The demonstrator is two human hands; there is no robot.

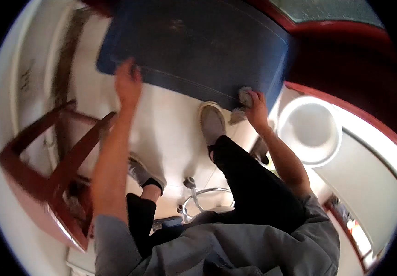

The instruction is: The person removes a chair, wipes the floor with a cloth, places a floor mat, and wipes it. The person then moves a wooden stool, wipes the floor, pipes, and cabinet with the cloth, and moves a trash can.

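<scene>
A large dark blue panel [194, 50], rounded at its corners and marked with pale lines like stitching, fills the upper middle of the head view. I cannot tell what kind of thing it is. At its near left edge my left hand [128, 85] is closed, with the fingers curled on the rim. Near the right end, my right hand [257, 109] is closed around a grey crumpled cloth [244, 95]. The cloth lies against the panel's surface, and part of it hangs below the edge.
A white round basin [310, 131] stands to the right of my right arm. At left is a reddish-brown wooden chair [42, 184]. My shoes [211, 122] are on the pale tiled floor, near a chrome wheeled stool base [196, 198]. Dark red furniture [346, 69] borders the upper right.
</scene>
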